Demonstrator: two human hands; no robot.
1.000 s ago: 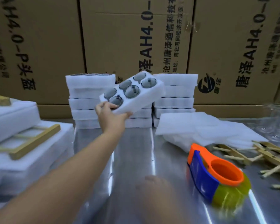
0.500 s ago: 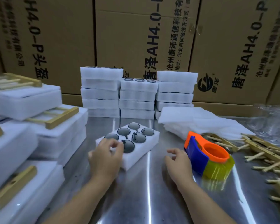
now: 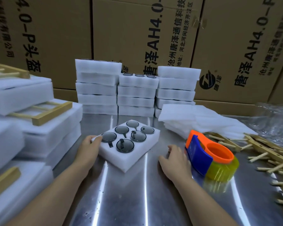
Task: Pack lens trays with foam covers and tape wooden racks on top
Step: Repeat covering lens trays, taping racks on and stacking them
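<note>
**Q:** What does the head camera show, looking down at the bench?

**A:** A shiny metal table [image 3: 137, 201] with two bare forearms reaching in from the bottom edge. The lens tray [image 3: 141, 151], a white foam block, lies flat on the table at the centre, turned so one corner points toward the person. Six dark round lenses [image 3: 125, 145] sit in its wells, and it has no cover on it.

**Q:** What are the hands doing?

**A:** The left hand [image 3: 88, 147] grips the tray's left corner, with its fingers curled round the edge and the thumb on top beside the nearest lens. The right hand [image 3: 175, 160] rests on the table, its fingers loosely bent and holding nothing. It is just beside the tape dispenser [image 3: 207, 154] (orange and blue, with a yellowish roll). I cannot tell whether they touch.

**Q:** And around them?

**A:** Three stacks of foam trays [image 3: 136, 93] stand behind the lens tray, against cardboard boxes [image 3: 129, 38] printed with black lettering. Thin foam covers [image 3: 194, 118] lie in a loose pile at the back right. In front of them is a heap of loose wooden racks [image 3: 268, 149]. On the left are piles of foam packs [image 3: 44, 137], several with a wooden rack [image 3: 44, 111] lying on top.
</note>
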